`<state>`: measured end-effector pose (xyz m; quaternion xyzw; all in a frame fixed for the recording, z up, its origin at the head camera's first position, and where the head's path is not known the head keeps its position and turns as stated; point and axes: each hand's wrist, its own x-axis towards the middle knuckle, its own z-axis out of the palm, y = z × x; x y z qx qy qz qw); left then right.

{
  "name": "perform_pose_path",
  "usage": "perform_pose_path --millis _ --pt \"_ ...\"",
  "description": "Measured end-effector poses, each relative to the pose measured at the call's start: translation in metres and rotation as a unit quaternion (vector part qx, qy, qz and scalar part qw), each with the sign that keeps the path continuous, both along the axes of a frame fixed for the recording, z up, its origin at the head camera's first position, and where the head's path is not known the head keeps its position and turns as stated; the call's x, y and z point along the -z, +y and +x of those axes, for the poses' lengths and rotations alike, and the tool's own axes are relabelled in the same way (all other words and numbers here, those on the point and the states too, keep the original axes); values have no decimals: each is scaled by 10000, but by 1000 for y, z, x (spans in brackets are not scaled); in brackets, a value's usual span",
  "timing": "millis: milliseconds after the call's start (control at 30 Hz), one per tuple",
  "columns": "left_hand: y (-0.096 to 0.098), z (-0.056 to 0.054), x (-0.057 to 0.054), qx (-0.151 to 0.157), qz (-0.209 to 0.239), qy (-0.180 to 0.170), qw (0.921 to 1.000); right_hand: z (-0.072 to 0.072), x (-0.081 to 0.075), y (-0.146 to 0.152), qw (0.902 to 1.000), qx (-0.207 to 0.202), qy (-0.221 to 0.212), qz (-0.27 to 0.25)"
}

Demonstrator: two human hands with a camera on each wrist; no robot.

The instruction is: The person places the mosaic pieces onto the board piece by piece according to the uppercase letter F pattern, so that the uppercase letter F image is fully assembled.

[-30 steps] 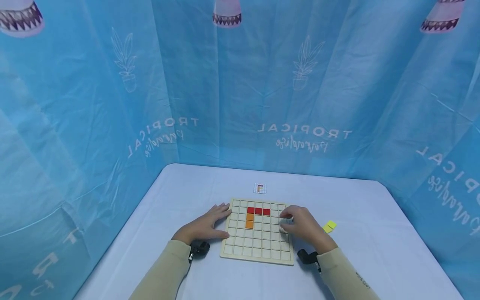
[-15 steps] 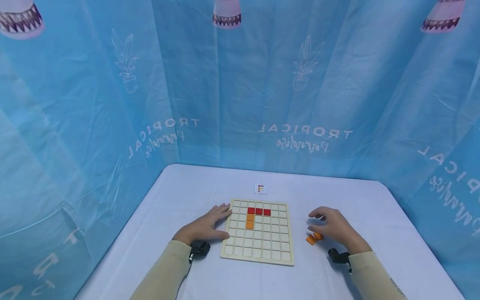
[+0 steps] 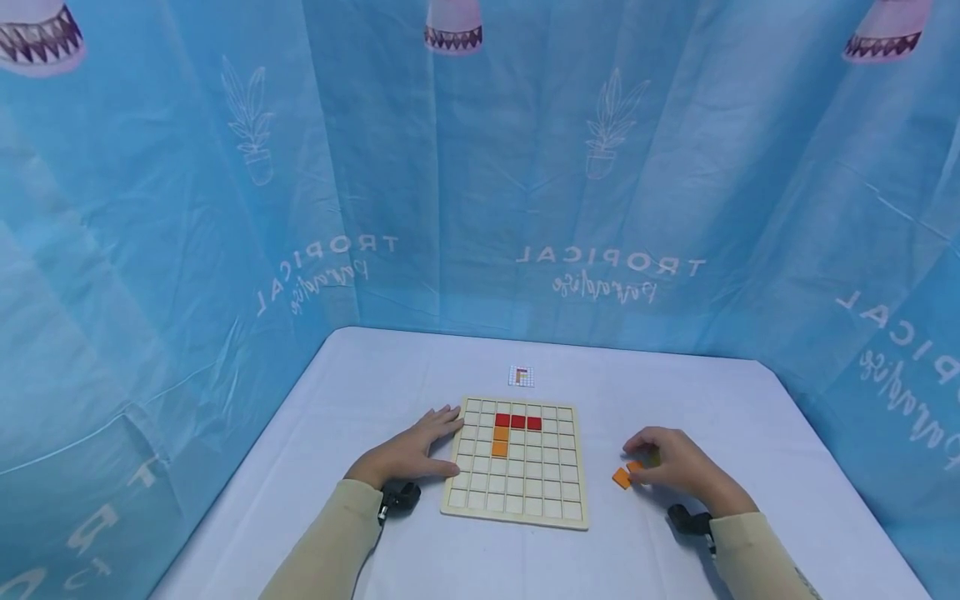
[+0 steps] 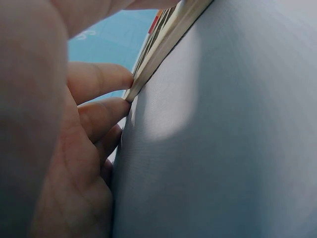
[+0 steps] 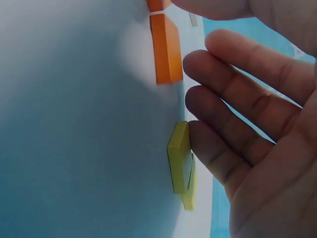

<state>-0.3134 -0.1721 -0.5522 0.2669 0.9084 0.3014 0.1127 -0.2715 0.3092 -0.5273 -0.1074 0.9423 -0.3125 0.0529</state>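
Observation:
My left hand (image 3: 408,448) rests against the left edge of a wooden grid board (image 3: 525,492), fingers spread. In the left wrist view, two fingertips touch the board's side (image 4: 163,54). Set in the grid are a row of red tiles (image 3: 518,422) and, below its left end, orange tiles (image 3: 499,448). To the right of the board, my right hand (image 3: 678,462) hovers low over loose orange tiles (image 3: 621,477), its thumb right at one of them. The right wrist view has its fingers loosely extended beside an orange tile (image 5: 167,49) and yellow tiles (image 5: 179,158).
A small printed pattern card (image 3: 521,377) lies behind the board. White cloth (image 3: 420,358) covers the table, and a blue patterned curtain (image 3: 480,167) hangs around its back and sides. Small black cameras (image 3: 690,521) sit on both wrists.
My right hand has left the board's right edge, moved right and come down over the loose tiles. The yellow tiles are now mostly covered by it. The left hand stays put.

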Motion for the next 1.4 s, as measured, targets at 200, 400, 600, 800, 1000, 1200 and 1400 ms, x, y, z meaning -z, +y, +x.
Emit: perform_pose_path --millis 200,400,600,800,1000,1200,1400 --pt "1 0 -1 33 -11 20 10000 3 4 5 9999 -114 -17 -55" --pt "1 1 -1 7 -27 -8 10000 2 7 7 9996 -251 112 -93" --pt "-1 0 1 2 -74 11 10000 3 9 7 9991 -334 233 -98" --pt "0 1 -1 -22 -53 7 10000 2 10 7 9989 -282 368 -55" --pt "1 1 -2 16 -40 14 10000 0 5 4 9994 -113 321 -85" --pt "0 1 -4 20 -32 35 10000 -2 -1 -5 9975 -298 578 -276" --pt "1 1 -3 19 3 -59 10000 -9 1 -19 9954 -489 779 -269"
